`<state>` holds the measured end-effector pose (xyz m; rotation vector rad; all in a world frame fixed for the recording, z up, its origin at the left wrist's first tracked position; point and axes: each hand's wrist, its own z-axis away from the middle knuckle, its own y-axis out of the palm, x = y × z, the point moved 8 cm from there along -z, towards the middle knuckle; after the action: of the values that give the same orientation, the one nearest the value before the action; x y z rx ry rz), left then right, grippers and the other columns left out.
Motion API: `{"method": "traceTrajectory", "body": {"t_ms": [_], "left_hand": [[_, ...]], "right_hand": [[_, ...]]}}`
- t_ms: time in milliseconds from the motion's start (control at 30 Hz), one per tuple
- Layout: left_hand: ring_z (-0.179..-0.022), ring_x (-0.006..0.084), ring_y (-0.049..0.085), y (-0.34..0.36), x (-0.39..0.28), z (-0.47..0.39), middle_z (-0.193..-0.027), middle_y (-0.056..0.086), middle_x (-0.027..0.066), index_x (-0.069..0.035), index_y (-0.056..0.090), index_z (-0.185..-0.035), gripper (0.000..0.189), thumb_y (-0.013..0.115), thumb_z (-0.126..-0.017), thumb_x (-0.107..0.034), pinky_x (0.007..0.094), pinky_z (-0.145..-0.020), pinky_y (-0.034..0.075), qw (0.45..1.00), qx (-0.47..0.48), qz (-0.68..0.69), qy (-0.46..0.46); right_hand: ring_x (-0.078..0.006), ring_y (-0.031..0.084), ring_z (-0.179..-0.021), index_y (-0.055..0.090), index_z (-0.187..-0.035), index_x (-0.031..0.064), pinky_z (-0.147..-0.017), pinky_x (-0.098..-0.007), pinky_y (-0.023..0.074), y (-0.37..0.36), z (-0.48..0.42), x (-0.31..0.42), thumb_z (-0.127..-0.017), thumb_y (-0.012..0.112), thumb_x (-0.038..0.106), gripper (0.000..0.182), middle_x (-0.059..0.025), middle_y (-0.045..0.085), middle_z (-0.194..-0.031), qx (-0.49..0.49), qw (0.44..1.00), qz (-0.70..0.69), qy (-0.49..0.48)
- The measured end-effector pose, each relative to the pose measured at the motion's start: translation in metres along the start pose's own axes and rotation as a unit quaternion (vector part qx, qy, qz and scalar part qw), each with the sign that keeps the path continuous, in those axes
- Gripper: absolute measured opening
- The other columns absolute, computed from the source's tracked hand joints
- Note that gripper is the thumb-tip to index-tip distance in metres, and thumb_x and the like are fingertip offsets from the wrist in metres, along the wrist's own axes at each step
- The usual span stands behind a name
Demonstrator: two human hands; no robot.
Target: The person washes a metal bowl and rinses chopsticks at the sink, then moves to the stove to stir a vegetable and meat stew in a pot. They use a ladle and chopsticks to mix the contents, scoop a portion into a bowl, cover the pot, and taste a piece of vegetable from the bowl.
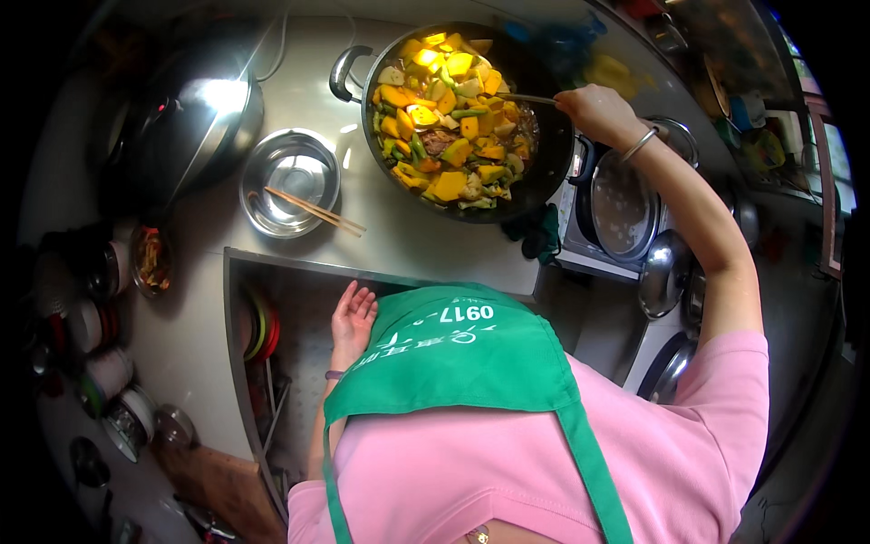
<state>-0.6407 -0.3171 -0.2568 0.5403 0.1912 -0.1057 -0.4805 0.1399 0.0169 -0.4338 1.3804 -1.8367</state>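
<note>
A large dark wok (469,216) stands on the counter, full of a stew (442,122) of yellow squash chunks, green beans and some meat. My right hand (593,114) grips the thin metal handle of a utensil (527,98) over the wok's right rim; the utensil's far end is hidden in the food. Low beside the green apron (455,353), my left hand (354,316) hangs with its palm up, fingers slightly apart and nothing in it. Left of the wok sits a steel bowl (292,153), with wooden chopsticks (316,211) resting across its rim.
On the right, a lidded pan (624,204) stands on a stove, with a loose steel lid (663,275) nearer me. At the left are a large dark domed cooker (183,122), a small dish of food (153,262) and a wooden board (211,486). The counter's edge (380,275) runs before me.
</note>
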Motion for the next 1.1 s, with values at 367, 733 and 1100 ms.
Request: {"method": "traceTrajectory", "body": {"t_ms": [367,733,1100], "left_hand": [[-0.094,0.0210,0.053,0.014,0.005,-0.002,-0.098,0.057,0.0089,-0.008,0.053,-0.114,0.030,0.050,-0.087,-0.020,0.0342,-0.081,0.045,0.999,0.023,-0.020,-0.014],[-0.093,0.0202,0.055,0.013,0.007,-0.012,-0.099,0.057,0.0087,-0.008,0.050,-0.118,0.033,0.045,-0.089,-0.021,0.0356,-0.082,0.046,0.998,0.042,-0.032,-0.023],[-0.091,0.0197,0.056,0.011,0.004,-0.012,-0.096,0.058,0.0086,-0.008,0.052,-0.117,0.031,0.045,-0.088,-0.019,0.0352,-0.080,0.047,0.999,0.041,-0.004,-0.022]], "right_hand": [[-0.0317,0.059,-0.076,0.064,-0.093,0.0119,-0.066,-0.0388,0.0483,-0.103,0.045,0.028,-0.078,0.056,0.020,0.019,-0.0132,0.062,-0.081,0.039,0.993,0.113,0.016],[-0.0215,0.057,-0.045,0.065,-0.088,0.0039,-0.044,-0.0317,0.0463,-0.071,0.075,-0.011,-0.076,0.053,0.015,0.020,-0.0139,0.060,-0.059,0.341,0.936,0.007,0.091],[-0.0103,0.043,-0.039,0.062,-0.091,0.0026,-0.036,-0.0232,0.0340,0.014,0.098,0.026,-0.084,0.050,0.017,0.020,-0.0029,0.049,-0.053,0.489,0.811,-0.281,0.156]]}}
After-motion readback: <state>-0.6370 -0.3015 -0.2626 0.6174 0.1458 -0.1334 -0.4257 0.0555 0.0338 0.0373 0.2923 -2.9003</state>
